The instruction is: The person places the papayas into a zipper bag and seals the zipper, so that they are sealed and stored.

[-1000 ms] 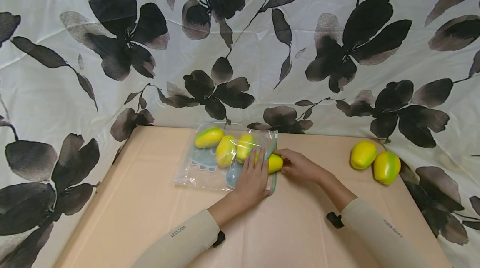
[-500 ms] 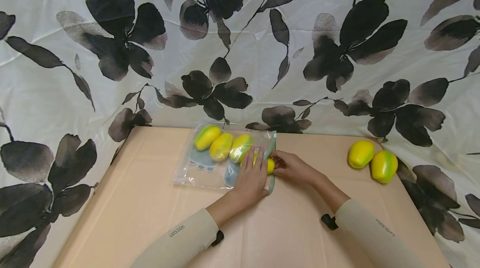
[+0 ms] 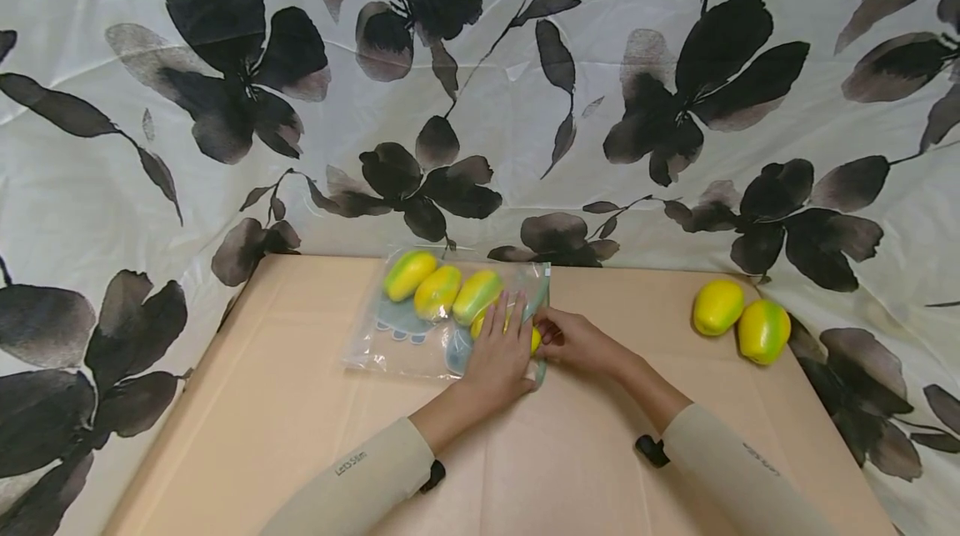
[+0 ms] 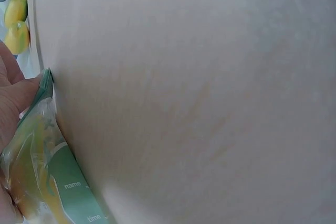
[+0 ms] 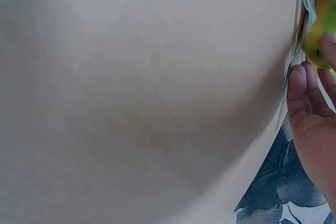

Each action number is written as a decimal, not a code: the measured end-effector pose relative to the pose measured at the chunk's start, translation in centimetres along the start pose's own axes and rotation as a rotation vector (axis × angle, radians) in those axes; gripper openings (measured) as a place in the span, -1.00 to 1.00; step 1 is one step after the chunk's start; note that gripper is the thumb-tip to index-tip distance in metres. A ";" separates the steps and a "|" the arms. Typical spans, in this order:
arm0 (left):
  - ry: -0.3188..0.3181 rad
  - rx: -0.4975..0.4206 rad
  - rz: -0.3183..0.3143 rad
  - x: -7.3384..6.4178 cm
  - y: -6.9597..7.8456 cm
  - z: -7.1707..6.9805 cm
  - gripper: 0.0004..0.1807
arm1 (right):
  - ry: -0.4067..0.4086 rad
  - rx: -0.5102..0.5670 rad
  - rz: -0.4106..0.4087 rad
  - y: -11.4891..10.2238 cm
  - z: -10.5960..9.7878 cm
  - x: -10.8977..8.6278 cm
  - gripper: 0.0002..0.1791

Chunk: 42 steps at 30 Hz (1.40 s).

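Pressing clear bag (image 3: 397, 357) beneath straight, slightly spread left fingers (image 3: 514, 321); holding end of mango (image 5: 317, 30) within curled right fingers (image 5: 297, 85).

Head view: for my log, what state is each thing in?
Clear bag, lying down, mouth open.
Three fruits, wholly inside it.
Fruit at the mouth, partly hidden.
Two loose fruits, outside, side by side.
Left hand, fingers straight on the bag.
Right hand, fingers curled at that fruit.
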State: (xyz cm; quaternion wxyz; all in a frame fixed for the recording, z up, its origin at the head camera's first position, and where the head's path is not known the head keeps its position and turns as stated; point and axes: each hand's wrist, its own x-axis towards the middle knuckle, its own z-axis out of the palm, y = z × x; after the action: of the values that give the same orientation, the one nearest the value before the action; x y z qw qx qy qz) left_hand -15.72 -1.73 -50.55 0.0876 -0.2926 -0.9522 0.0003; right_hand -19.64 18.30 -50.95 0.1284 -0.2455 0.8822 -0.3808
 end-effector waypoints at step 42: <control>-0.023 0.026 -0.006 -0.2 -0.1 0.2 0.26 | 0.536 -0.357 0.285 6.2 -12.7 -10.8 -0.17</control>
State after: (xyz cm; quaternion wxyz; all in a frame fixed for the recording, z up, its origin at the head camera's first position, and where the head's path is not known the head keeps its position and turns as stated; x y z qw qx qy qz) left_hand -15.63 -1.96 -50.78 0.0805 -0.2887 -0.9539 0.0158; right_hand -17.83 35.41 -46.44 -0.1008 -0.0297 0.9626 -0.2498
